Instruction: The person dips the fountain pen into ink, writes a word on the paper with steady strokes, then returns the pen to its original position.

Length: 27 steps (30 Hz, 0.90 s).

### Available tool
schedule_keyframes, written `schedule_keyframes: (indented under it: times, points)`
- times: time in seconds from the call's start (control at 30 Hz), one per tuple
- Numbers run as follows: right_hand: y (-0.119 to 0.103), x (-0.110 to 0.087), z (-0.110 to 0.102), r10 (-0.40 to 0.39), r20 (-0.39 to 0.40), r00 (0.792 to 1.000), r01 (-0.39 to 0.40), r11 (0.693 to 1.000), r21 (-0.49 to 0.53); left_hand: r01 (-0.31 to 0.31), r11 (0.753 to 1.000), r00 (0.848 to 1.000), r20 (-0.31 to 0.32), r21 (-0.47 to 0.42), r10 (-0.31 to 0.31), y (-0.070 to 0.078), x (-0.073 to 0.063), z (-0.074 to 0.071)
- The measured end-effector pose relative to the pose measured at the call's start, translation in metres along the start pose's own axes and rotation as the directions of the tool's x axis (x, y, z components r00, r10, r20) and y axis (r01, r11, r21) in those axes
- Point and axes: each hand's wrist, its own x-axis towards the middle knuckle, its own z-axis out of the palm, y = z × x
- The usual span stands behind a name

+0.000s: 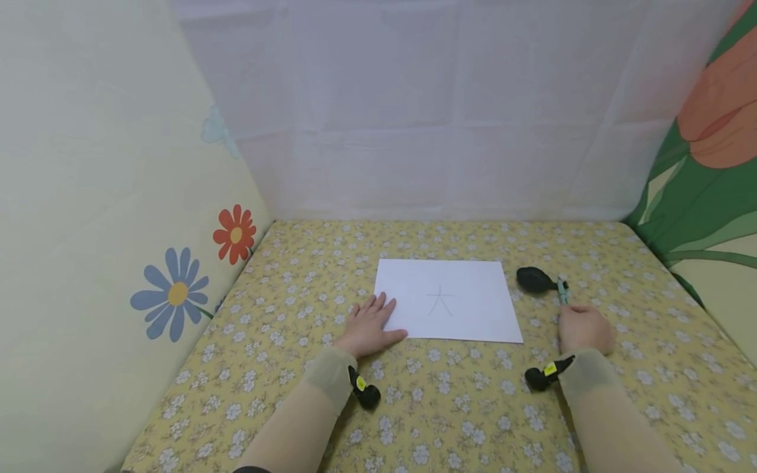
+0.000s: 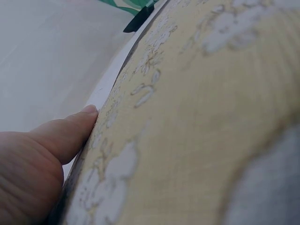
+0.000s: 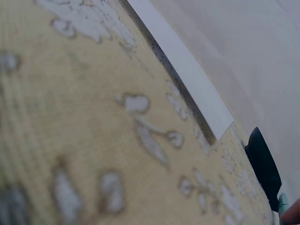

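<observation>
A white sheet of paper [image 1: 473, 282] lies on the table, with a thin-lined character [image 1: 440, 302] drawn on it. My left hand [image 1: 368, 325] rests flat, fingers spread, over the sheet's near left corner. In the left wrist view its thumb [image 2: 70, 133] points along the paper's edge. To the right of the sheet, my right hand [image 1: 585, 330] has curled fingers and grips the near end of a slim pale green pen [image 1: 562, 290]. Beside the pen's far end lies a black bulb-shaped thing [image 1: 534, 280], its narrow tip reaching the pen. Most of the right hand is outside the right wrist view.
A yellow flowered cloth [image 1: 426, 407] covers the table. A white sheet backdrop [image 1: 414, 131] hangs behind it. At the left stands a pale wall [image 1: 89, 164] with painted flowers, and at the right a panel with a large painted tulip [image 1: 724, 125].
</observation>
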Motion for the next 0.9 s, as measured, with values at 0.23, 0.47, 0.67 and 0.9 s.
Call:
schedule_keyframes:
  times: [0.23, 0.47, 0.67, 0.9]
  points:
    - [0.0007, 0.0017, 0.0007, 0.002, 0.009, 1.0, -0.002, 1.0, -0.022, -0.006, 1.0, 1.0, -0.012, 0.007, 0.006, 0.0, 0.0009, 0.0012]
    - [-0.0012, -0.0015, -0.0007, -0.026, -0.004, 1.0, 0.025, 0.999, -0.041, -0.008, 1.0, 1.0, -0.008, 0.003, 0.008, 0.0003, -0.0003, 0.0005]
    - [-0.0012, -0.002, -0.0009, -0.041, -0.01, 0.999, 0.04, 0.998, -0.04, -0.008, 1.0, 1.0, -0.005, 0.0, 0.008, 0.0004, -0.001, -0.0004]
    - [-0.0009, -0.0022, -0.001, -0.018, -0.007, 1.0, 0.018, 1.0, 0.002, -0.007, 1.0, 1.0, 0.001, 0.0, 0.007, 0.0004, -0.0009, -0.0006]
